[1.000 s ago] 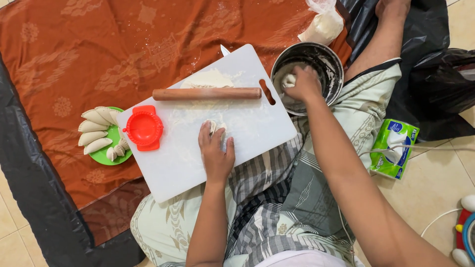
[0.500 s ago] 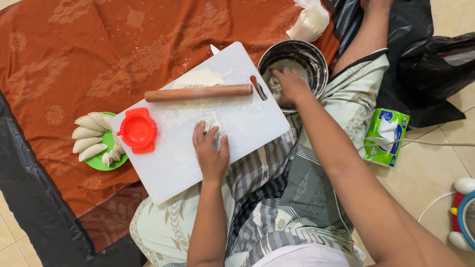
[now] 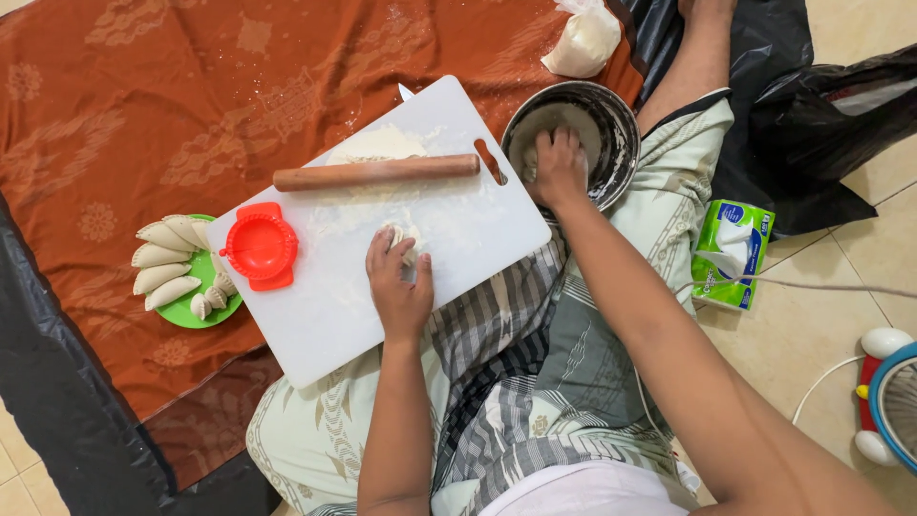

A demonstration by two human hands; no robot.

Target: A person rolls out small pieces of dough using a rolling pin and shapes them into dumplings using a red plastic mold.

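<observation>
Rust-orange patterned cloth (image 3: pixel 143 105) covers the floor across the upper left of the frame, dusted with flour, with black plastic sheeting (image 3: pixel 57 411) along its lower left edge and pale floor tiles (image 3: pixel 812 334) at the right. A white plastic cutting board (image 3: pixel 315 315) lies tilted in the middle, partly on the cloth and partly on the person's lap, its surface floury.

The left hand (image 3: pixel 399 287) rests palm down on the board near its centre, fingers loosely curled over a small pale lump of dough (image 3: pixel 401 236); the grip looks like a soft press on it rather than a pinch. The right hand (image 3: pixel 556 164) reaches into a round metal bowl (image 3: pixel 621 124) at the upper right of the board, fingers bent down onto the dough inside; whether they are closed on a piece cannot be told.

A smooth wooden rolling pin (image 3: pixel 375 173) lies across the upper part of the board, just below a flattened patch of dough and flour (image 3: pixel 377 143). A round red plastic dumpling press (image 3: pixel 261 246) sits on the board's left end. Just beside it, a green plate (image 3: pixel 186 306) holds several crescent-shaped pastries (image 3: pixel 162 268) with crimped edges.

A clear bag of flour (image 3: pixel 583 40) lies at the top of the frame. A green tissue pack (image 3: pixel 734 253) sits on the tiles at the right, beside a black plastic bag (image 3: pixel 812 105).
</observation>
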